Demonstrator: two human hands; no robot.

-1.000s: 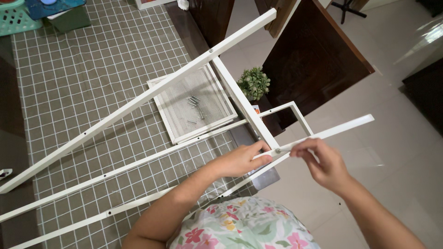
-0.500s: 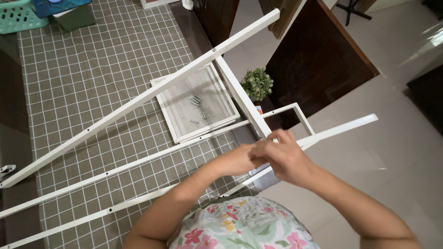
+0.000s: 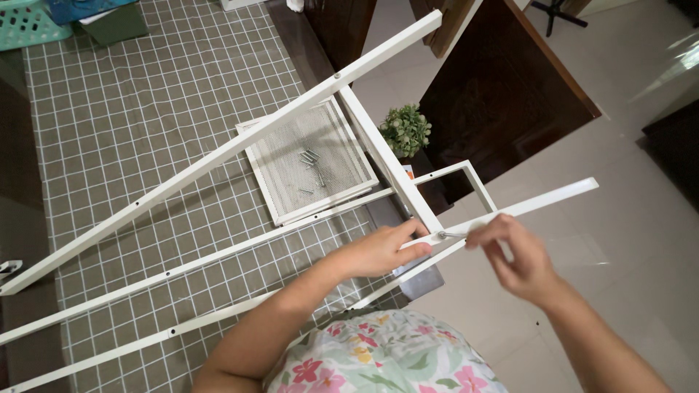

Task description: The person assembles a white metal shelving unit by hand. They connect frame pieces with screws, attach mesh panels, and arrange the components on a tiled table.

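View from above, looking down at a person's two hands w/ a white metal frame (image 3: 218, 156) of long bars. Far left, top: a teal basket (image 3: 25, 25) at the edge of a grey checked tablecloth (image 3: 116, 131). The frame's long bars slant across the cloth from lower left to upper right. Centre: a white mesh tray (image 3: 309, 160) lies flat on the cloth under the top bar, w/ a few small silver bolts (image 3: 312, 166) loose inside it. Just right of the tray, past the table edge, a small green potted plant (image 3: 405, 129) on the floor beside dark wood furniture (image 3: 502, 94). Lower centre: the left hand (image 3: 382, 251) is closed around a bar at the joint where a cross piece meets it, thumb on top. Just right of that joint a small silver screw (image 3: 445, 234) sits on the bar. The right hand (image 3: 513, 258) is next to it, fingertips pinched together near the screw; can't tell if they touch it. Bottom: floral top (image 3: 386, 356).
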